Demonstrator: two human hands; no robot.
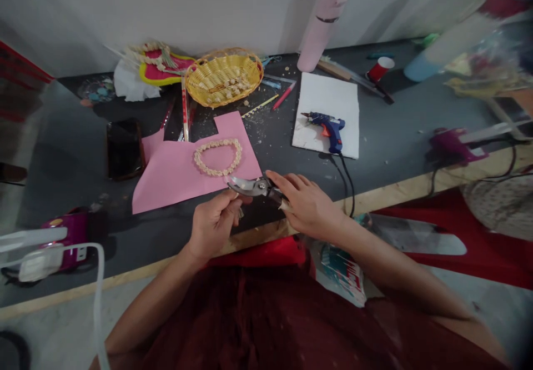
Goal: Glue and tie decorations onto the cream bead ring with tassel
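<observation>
My right hand is closed around the handles of a pair of pruning shears, at the table's front edge. Their curved blades point left and reach over the fingertips of my left hand. That hand is pinched closed, and a little pale material shows at its fingers; what it is I cannot make out. Just beyond the blades, a ring of small cream flowers lies on a pink sheet. A yellow wicker basket farther back holds several loose cream flowers.
A blue glue gun rests on a white board, its cord hanging over the front edge. Behind stands a pink flask. A phone lies left of the sheet, a red pen right of the basket. Purple devices sit at both sides.
</observation>
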